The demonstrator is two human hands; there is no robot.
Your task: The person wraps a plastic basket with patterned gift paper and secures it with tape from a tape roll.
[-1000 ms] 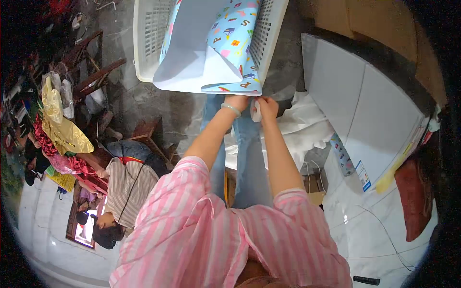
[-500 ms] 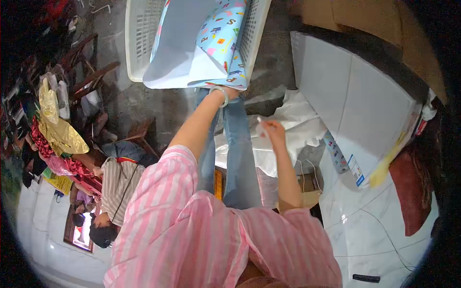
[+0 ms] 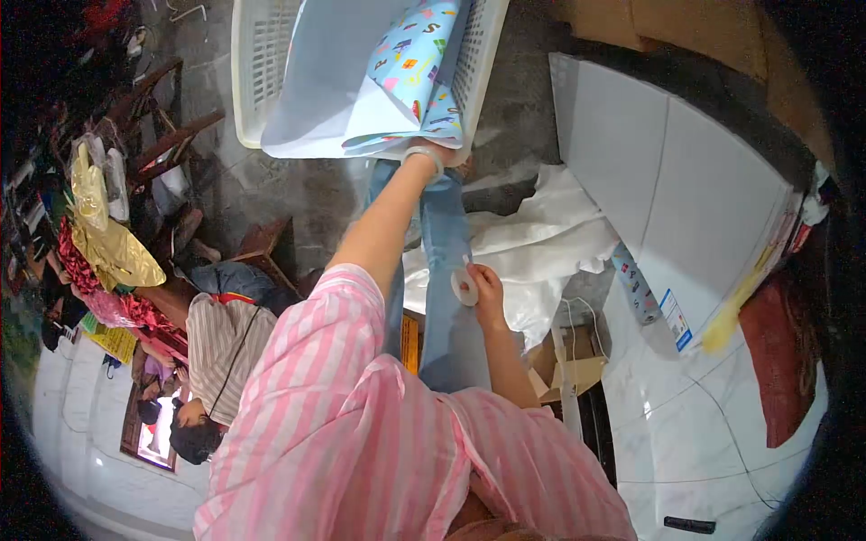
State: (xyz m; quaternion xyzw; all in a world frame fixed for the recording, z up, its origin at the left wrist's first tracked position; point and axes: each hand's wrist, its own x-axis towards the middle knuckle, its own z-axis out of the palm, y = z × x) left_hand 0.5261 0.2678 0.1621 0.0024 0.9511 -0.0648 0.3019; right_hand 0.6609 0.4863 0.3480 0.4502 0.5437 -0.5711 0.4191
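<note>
Your left hand (image 3: 442,153), bracelet (image 3: 433,164) at the wrist, is at the near edge of the patterned sheet (image 3: 410,72) — fingers mostly hidden beneath it, so you cannot tell their grip from here. The sheet lies rolled over in the white basket (image 3: 246,99), pale side partly up, near edge over the rim. Your right hand (image 3: 488,290) is well apart, nearer you, fingers pinching the white ring-shaped roll (image 3: 465,288) above your jeans (image 3: 442,329). White cloth (image 3: 532,239) spreads to the right; an open carton (image 3: 577,370) sits nearer you. Off left — another person (image 3: 225,352), striped top.
</note>
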